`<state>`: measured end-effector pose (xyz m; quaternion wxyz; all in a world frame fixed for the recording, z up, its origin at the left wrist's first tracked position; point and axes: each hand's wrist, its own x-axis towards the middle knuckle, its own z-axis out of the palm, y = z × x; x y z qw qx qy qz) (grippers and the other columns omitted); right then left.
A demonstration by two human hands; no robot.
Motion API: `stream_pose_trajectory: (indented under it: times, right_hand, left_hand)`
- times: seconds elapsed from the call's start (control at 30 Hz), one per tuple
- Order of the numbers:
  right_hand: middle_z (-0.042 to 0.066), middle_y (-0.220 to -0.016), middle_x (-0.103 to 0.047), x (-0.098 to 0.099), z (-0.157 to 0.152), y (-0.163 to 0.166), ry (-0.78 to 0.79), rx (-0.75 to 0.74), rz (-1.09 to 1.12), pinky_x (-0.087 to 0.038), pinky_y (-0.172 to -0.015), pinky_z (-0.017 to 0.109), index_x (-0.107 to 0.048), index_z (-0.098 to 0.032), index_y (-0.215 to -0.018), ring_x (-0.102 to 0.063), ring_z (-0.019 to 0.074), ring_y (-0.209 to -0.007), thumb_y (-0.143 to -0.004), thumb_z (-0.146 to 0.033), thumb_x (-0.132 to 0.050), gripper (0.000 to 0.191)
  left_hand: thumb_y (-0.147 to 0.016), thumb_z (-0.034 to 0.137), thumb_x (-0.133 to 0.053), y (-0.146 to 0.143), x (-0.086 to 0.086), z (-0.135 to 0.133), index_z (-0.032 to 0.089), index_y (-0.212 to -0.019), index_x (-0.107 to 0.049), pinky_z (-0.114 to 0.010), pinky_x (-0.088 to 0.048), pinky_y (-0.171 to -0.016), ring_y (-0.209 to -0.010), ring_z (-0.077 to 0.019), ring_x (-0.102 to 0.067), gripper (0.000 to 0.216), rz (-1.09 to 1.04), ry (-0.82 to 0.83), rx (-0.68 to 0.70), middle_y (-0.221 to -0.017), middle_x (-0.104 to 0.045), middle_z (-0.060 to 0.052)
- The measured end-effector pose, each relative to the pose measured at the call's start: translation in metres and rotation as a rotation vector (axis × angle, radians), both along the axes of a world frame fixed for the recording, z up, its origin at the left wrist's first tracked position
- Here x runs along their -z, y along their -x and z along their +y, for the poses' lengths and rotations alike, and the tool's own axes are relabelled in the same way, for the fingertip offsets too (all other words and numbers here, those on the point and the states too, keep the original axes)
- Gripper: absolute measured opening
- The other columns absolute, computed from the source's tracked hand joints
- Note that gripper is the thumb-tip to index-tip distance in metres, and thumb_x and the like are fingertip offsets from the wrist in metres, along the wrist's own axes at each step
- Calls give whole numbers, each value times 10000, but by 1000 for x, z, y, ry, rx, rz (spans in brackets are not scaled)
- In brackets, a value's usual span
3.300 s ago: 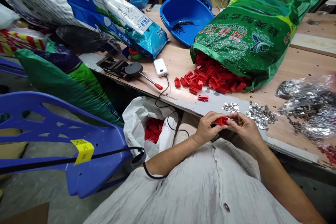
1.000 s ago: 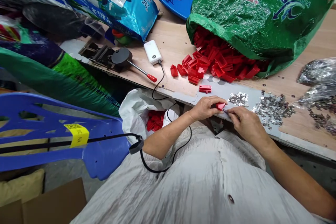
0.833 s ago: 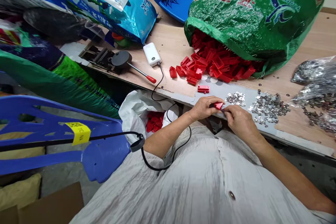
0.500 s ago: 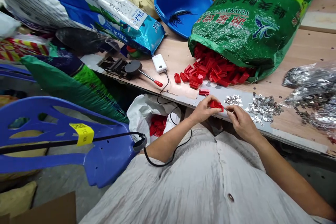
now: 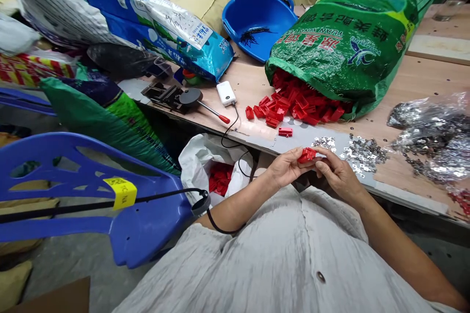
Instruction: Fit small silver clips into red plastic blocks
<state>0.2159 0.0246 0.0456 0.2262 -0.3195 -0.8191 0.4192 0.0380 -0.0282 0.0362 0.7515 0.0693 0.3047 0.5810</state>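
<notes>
A red plastic part [image 5: 307, 155] is pinched in my left hand [image 5: 288, 166], just off the table's front edge. My right hand [image 5: 332, 168] has come up against the part's right end, fingers curled and thumb bent in; whatever sits between those fingertips is too small to make out. Beyond the hands, one loose red part [image 5: 285, 132] lies on a grey strip. Small silvery metal plates [image 5: 363, 153] are spread in piles to the right. More red parts [image 5: 282, 105] spill from the mouth of a green woven sack [image 5: 330, 49].
A blue basin [image 5: 257, 14] holds dark thin pieces. Left of it lie a blue rice bag [image 5: 157, 19] and a lever tool [image 5: 191, 97]. A cable runs from a white power bank [image 5: 225, 93]. Below stands a white sack [image 5: 194, 156] with red parts, beside a blue chair [image 5: 147, 230].
My right hand has moved left to meet the red part, which is now turned in my left hand. The view has shifted slightly.
</notes>
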Motion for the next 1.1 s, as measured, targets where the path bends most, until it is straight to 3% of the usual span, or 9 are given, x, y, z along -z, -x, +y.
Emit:
stream_pose_trajectory:
  times: [0.33,0.43,0.53,0.63,0.83,0.93,1.0,1.1]
  right_hand:
    - [21,-816,-680,8,3,1,-101,120,8,-462,-636,285,-634,-229,-1169,-609,151,-638,-988,-418,-457,316]
    - [-3,-691,-625,15,2,4,-58,173,80,-443,-601,271,-683,-227,-1064,-567,139,-583,-1000,-429,-429,331]
    - [-28,-609,-548,21,2,3,13,161,94,-429,-598,264,-683,-227,-1142,-534,135,-564,-1008,-441,-406,375]
    - [-27,-638,-564,24,8,-10,37,194,36,-433,-634,266,-656,-233,-1222,-548,135,-594,-1010,-446,-391,400]
    - [33,-841,-709,34,46,-65,-115,534,-244,-440,-651,303,-684,-233,-1042,-627,185,-687,-920,-446,-533,289]
    - [76,-984,-723,40,66,-85,-283,577,-344,-459,-763,347,-694,-221,-984,-650,239,-867,-884,-371,-560,224]
    - [78,-997,-714,43,75,-90,-330,564,-410,-460,-784,361,-701,-226,-965,-641,247,-887,-879,-362,-559,215]
    - [78,-993,-707,43,85,-86,-368,555,-455,-461,-786,364,-709,-227,-978,-631,244,-876,-888,-365,-542,234]
  left_hand:
    - [-917,177,-581,-8,2,-1,91,-877,-659,-403,-493,-1035,-862,-191,-727,123,-67,50,-31,-883,-726,-90]
    - [-899,185,-607,-9,6,-2,82,-882,-654,-412,-483,-1053,-918,-220,-734,115,-65,30,9,-923,-738,-113]
    - [-873,217,-656,-1,10,-4,96,-862,-638,-411,-478,-1058,-943,-228,-736,123,-5,21,21,-923,-744,-110]
    - [-810,257,-736,28,9,-13,124,-769,-589,-421,-474,-1052,-948,-241,-736,203,164,-8,25,-874,-741,-87]
    - [-704,341,-811,134,-5,-61,148,-799,-619,-324,-528,-873,-859,-191,-706,288,741,-2,20,-918,-714,-41]
    - [-672,400,-807,184,-8,-91,177,-853,-649,-321,-541,-757,-766,-190,-669,328,1110,144,205,-819,-695,-28]
    - [-576,429,-842,206,-7,-104,188,-904,-687,-374,-551,-806,-842,-245,-680,435,1346,216,371,-861,-708,-51]
    - [-472,488,-856,216,-3,-108,197,-1065,-692,-462,-534,-929,-1004,-328,-682,680,1546,288,416,-1018,-728,-100]
